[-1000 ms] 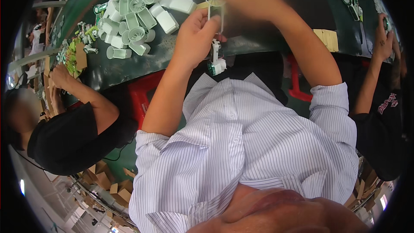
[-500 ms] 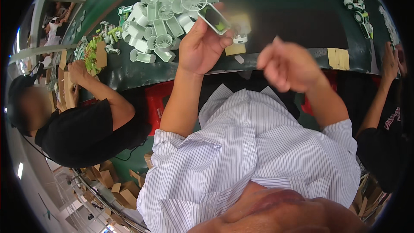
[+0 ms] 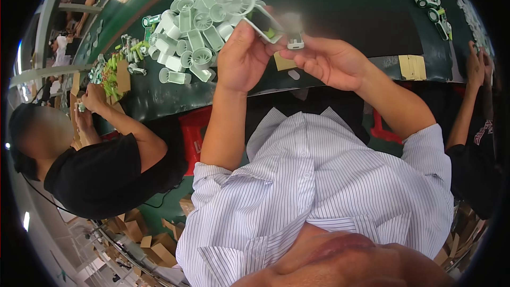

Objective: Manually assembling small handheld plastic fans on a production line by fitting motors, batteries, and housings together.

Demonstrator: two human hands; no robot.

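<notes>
My left hand (image 3: 239, 58) is closed around a pale green fan housing (image 3: 237, 1), which has a round ribbed grille at one end and a rectangular opening facing me. Inside that opening a bit of bright green shows. Just right of it, my right hand (image 3: 333, 65) pinches a small white part (image 3: 295, 44) with a slot in its end. Above that part the view is hazy. A yellow block (image 3: 285, 62) lies on the table under my hands. Left of my left hand is a heap of similar pale green housings (image 3: 192, 37).
A dark mat (image 3: 372, 32) and a tan block (image 3: 412, 67) lie on the green table (image 3: 151, 93). At left a person in black (image 3: 106, 170) handles small parts beside a pile of green components (image 3: 114, 72); another person's hand (image 3: 475, 66) is at right. More assemblies (image 3: 427, 0) line the far right.
My right hand has moved left and taken hold of the small white part. My left hand keeps the housing at nearly the same spot. The person at left has raised a small part.
</notes>
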